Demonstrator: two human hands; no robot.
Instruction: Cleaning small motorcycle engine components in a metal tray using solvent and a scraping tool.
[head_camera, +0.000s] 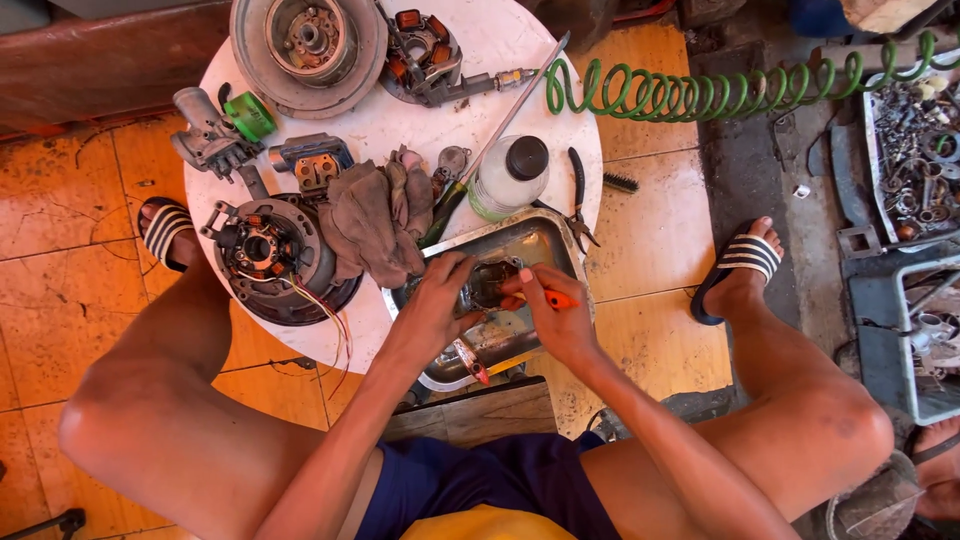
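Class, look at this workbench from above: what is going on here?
A seated person works over a metal tray on a round white table. The left hand steadies a small metal part in the tray while the right hand holds an orange-handled tool against it. Engine parts, a brown rag and a white bottle lie around them.

small part (487, 285) mostly hidden by both hands; orange tool's (556, 298) tip unseen, perhaps a screwdriver | flywheel (305, 45) cut off at top
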